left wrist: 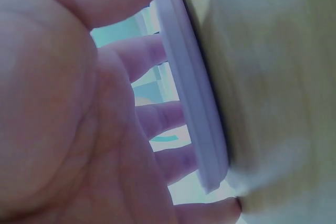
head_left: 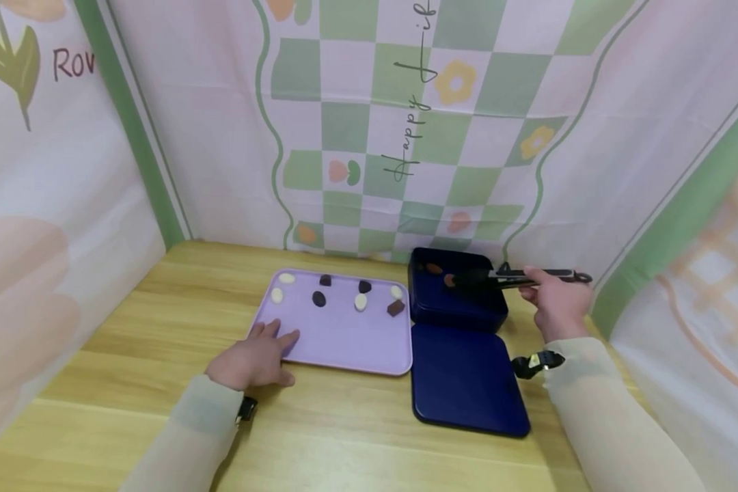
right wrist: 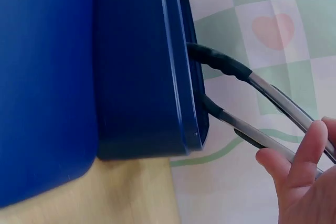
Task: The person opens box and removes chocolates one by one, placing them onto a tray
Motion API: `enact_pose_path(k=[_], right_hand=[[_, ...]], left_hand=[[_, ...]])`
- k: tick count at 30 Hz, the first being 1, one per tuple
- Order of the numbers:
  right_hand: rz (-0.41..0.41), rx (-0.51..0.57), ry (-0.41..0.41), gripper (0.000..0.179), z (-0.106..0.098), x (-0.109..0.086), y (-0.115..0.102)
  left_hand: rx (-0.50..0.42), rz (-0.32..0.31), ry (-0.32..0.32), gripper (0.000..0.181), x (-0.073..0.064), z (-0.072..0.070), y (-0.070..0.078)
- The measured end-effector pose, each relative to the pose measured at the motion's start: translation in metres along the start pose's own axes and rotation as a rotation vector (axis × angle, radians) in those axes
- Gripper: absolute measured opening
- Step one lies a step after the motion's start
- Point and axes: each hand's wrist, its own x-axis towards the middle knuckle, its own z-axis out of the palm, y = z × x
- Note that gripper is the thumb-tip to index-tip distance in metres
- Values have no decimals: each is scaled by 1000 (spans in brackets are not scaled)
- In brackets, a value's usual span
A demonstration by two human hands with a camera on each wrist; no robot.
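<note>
My right hand (head_left: 558, 301) grips black and silver tongs (head_left: 509, 276), whose dark tips reach into a deep navy blue box (head_left: 455, 317). Two brown pieces (head_left: 434, 269) show inside it, one right at the tips; whether the tongs pinch it I cannot tell. In the right wrist view the tongs' two arms (right wrist: 257, 137) stand apart, and the box wall hides their ends. My left hand (head_left: 249, 362) rests with spread fingers on the front left corner of a lilac tray (head_left: 344, 342). Several white, dark and brown chocolate-like pieces (head_left: 360, 302) lie on the tray's back half.
A flat navy lid (head_left: 467, 383) lies in front of the box, at the tray's right edge. The wooden table (head_left: 344, 437) backs onto a checkered curtain (head_left: 400, 137), with more cloth hanging at both sides.
</note>
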Motion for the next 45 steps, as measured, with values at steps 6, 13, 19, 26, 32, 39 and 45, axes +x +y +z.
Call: enact_pose_path(k=[6,13,19,26,32,39,45], right_hand=[[114,109,59,67,2,2,0],[164,236,26,58,8,-3,-3],[199,331,-66,47,18,-21,-9],[178,274,-146,40,39,-47,-8],[157,211,-222,30,65,-71,6],[139,105,-281,22,102,-100,28],[99,80,-324,24,131,-123,49]], left_hand=[[0,-13,-5,81,-1,-2,3],[2,-57,-22,79,-2,-2,8],[-5,-71,-26,77,-1,-2,8],[-11,-71,-26,77,-1,-1,6],[-11,-74,-27,78,-1,0,6],[-5,-80,-35,79,-1,1,4],[9,-80,-39,79,0,0,5]])
